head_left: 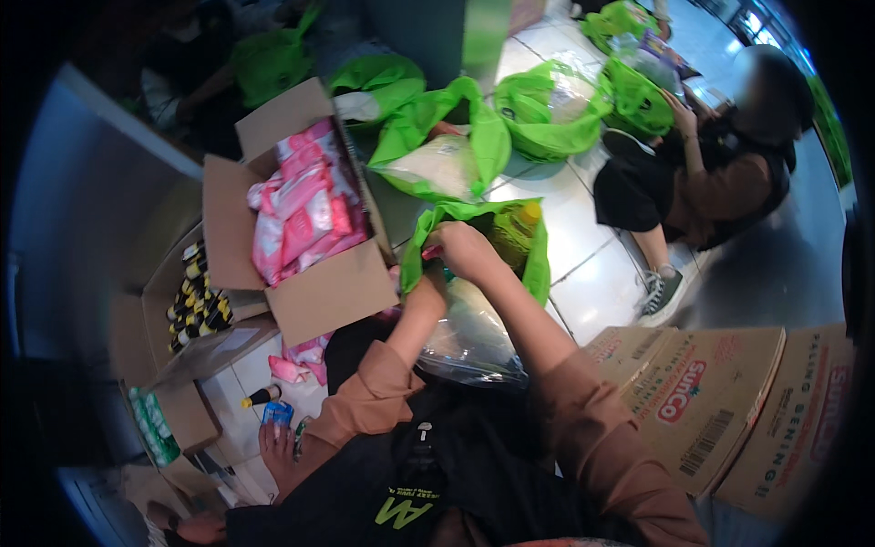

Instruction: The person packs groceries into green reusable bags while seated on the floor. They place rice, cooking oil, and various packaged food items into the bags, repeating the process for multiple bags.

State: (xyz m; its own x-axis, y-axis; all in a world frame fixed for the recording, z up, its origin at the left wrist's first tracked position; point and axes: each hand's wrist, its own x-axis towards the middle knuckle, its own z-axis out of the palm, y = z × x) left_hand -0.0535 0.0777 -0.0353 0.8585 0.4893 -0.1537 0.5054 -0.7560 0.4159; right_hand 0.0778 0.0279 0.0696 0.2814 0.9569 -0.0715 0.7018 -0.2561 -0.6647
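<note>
A green cloth bag (536, 273) stands upright and gaping in front of me. Inside it, on the right, is a bottle of yellow oil (515, 230) with a yellow cap. My right hand (460, 251) is at the bag's left side, fingers curled round something small and pinkish that I cannot make out. Below it my left hand (427, 284) reaches into the bag, its fingers hidden. A clear plastic bag of white grain (469, 333), seemingly rice, lies between my forearms, against the green bag's near side.
An open carton (333, 292) of pink pouches (305, 201) stands left; another holds dark yellow-capped bottles (196, 301). Filled green bags (551, 114) stand beyond. A seated person (729, 173) handles one at right. Cartons (702, 392) lie near right. What looks like another hand (278, 451) touches a blue can (277, 415).
</note>
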